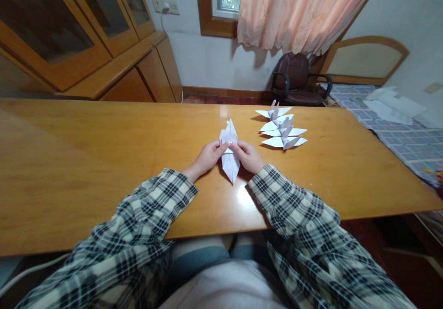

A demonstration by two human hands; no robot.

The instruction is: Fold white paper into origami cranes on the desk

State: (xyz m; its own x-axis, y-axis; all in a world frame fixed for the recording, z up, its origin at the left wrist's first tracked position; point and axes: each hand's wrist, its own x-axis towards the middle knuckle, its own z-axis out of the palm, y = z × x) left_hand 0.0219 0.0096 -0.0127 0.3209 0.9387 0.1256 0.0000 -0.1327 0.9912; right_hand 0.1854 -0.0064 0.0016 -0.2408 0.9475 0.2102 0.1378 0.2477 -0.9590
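A folded white paper piece (230,169), long and pointed at both ends, is held just above the wooden table in front of me. My left hand (208,155) pinches its left edge, with the thumb lying on the middle of the paper. From the right, my right hand (249,155) grips the other edge in the same way, and the two thumbs nearly meet. The fingers beneath the paper are mostly hidden. To the right of my hands stand several folded white paper cranes (284,140) in a row, their wings spread.
The wooden table (114,179) stretches across the view. Beyond it are a wooden cabinet (138,75) at the left, a brown armchair (295,75) and a pink curtain (294,13). At the right, a bed (391,129) with a checked cover carries white paper sheets (394,106).
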